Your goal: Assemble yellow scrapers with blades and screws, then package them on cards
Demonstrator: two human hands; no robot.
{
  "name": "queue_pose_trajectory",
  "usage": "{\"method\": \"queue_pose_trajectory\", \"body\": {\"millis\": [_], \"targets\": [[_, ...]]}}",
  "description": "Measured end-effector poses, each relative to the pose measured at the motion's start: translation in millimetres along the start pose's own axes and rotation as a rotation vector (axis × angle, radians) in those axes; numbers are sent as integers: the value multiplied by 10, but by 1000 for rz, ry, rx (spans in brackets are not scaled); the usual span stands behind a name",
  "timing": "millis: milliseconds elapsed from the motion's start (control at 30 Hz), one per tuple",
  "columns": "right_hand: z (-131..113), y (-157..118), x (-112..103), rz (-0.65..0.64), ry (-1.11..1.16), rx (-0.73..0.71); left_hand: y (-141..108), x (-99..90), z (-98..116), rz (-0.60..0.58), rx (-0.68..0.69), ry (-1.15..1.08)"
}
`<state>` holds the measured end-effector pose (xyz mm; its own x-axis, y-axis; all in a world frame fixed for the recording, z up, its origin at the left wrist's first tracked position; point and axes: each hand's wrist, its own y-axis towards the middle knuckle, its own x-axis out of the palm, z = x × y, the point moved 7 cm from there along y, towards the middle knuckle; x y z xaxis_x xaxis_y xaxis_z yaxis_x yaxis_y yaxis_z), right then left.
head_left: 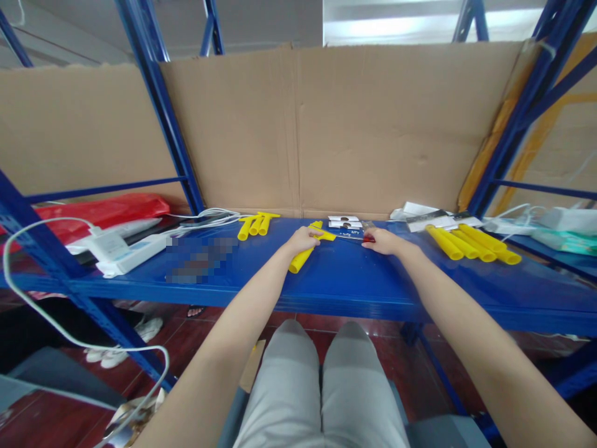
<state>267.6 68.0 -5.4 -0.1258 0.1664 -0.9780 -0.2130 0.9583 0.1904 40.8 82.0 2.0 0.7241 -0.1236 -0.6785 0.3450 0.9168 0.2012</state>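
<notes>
A yellow T-shaped tube (301, 260) is at the middle of the blue worktop (354, 280), its open end toward the front edge and its crosspiece toward the back. The left hand (302, 240) grasps it near the crosspiece. The right hand (383, 241) grips the red end of a thin tool (369, 238), whose shaft points left to the crosspiece; whether the tip touches is too small to tell. Just behind the tool, nearer the back edge, lie white cards (345, 222). Left of the left hand, near the back edge, three yellow tubes (254, 225) lie side by side. Toward the right end is another group of yellow tubes (472, 243), with flat packets (443, 219) behind it. A white power strip (135, 256) sits at the front left corner, and cardboard (373, 124) stands along the back edge.
</notes>
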Motion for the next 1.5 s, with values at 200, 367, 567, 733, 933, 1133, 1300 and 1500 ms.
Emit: {"method": "queue_pose_trajectory", "body": {"millis": [200,367,567,733,933,1133,1300,1500], "targets": [[-7,11,8,13,-5,-9,10,-8,-10,11,18,-21],[-84,8,-30,21,-24,26,-2,2,5,1,8,-8],[-254,131,-164,139,-1,-31,3,24,9,24,0,-16],[-238,343,-93,74,-67,101,-26,5,44,21,-10,42],[-137,544,-15,42,32,242,-43,8,60,0,-28,53],[-128,653,-3,12,7,280,-49,-6,74,14,-23,79],[-194,699,27,-24,-37,282,-36,5,65,3,-18,84],[-229,716,35,-28,-61,250,-46,18,69,-23,-17,136]]}}
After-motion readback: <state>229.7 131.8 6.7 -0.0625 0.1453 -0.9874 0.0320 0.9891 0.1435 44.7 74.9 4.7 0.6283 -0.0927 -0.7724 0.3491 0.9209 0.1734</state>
